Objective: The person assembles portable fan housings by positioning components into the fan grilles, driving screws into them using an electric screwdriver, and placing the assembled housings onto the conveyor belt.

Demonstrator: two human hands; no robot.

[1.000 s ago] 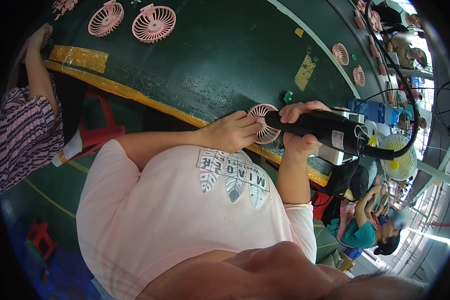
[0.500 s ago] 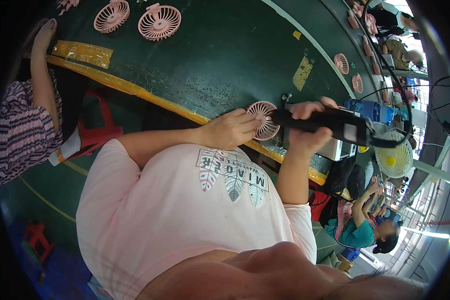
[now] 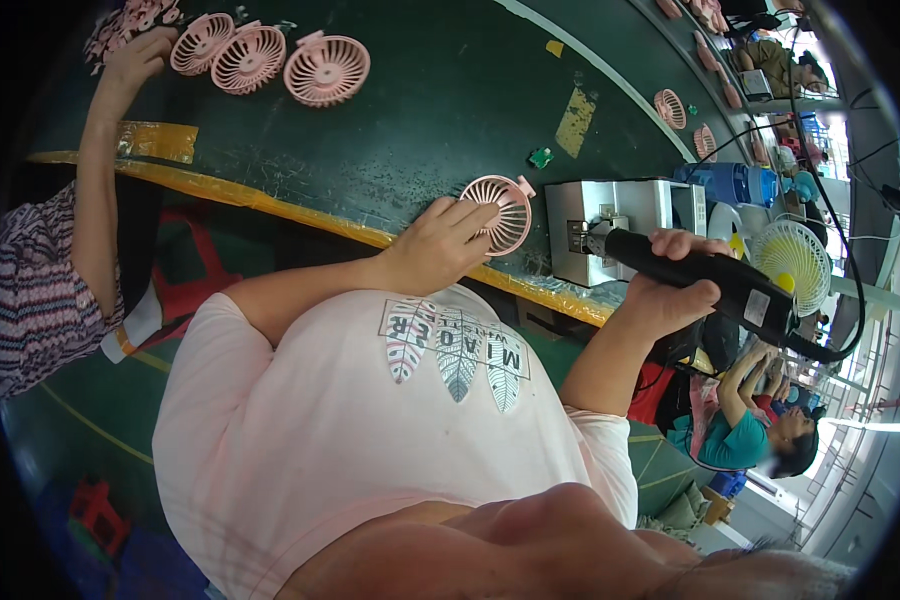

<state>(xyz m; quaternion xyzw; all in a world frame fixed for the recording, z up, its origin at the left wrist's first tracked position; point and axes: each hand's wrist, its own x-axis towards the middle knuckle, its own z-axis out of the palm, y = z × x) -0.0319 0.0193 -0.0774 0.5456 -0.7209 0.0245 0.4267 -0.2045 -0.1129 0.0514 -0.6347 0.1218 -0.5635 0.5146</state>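
Your left hand (image 3: pixel 432 242) held a pink, round, slotted plastic cover (image 3: pixel 511 216) at the upper centre of the frame, fingers bent over its left side; the thumb was hidden. Your right hand (image 3: pixel 673 294), right of centre, was wrapped round a black, cylindrical, corded power driver (image 3: pixel 738 284). The driver's long axis ran from lower right to upper left — its tip stood at a silver, box-shaped metal unit (image 3: pixel 645 200), with the cover to its left, apart and nearer your left hand.
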